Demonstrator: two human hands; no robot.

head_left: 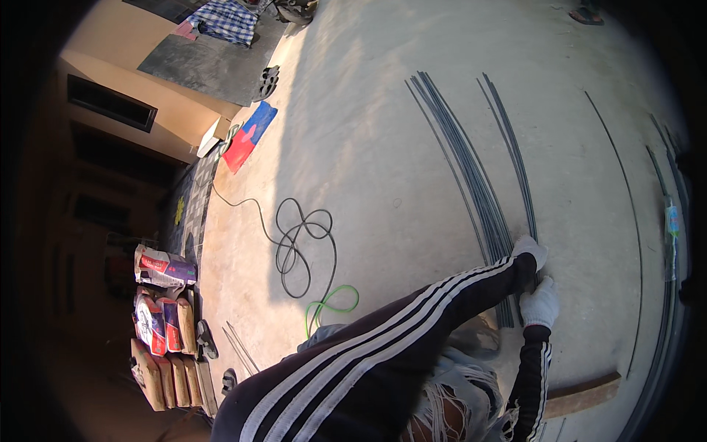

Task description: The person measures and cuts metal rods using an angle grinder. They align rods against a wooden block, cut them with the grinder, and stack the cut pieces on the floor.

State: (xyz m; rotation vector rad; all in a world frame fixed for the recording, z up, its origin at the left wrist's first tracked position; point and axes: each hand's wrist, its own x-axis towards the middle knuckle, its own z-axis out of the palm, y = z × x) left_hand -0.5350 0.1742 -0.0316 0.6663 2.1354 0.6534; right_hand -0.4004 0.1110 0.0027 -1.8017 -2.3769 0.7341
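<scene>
Here, the left hand (532, 253) and right hand (541, 302) are at the rods (521, 160); whether gripping, I can't tell. A bundle (471, 177) lies left of the rods.

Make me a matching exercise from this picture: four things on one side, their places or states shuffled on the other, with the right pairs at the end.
Things
1. Smaller bundle of rods
2. Sacks
3. Wooden board
4. Black cable

Places or states
A. Lying in loose loops on the pale floor
B. Running up to the gloved left hand
C. At the lower right, beside the right sleeve
D. Piled up at the left side of the picture

Right pairs: 1-B, 2-D, 3-C, 4-A
</scene>
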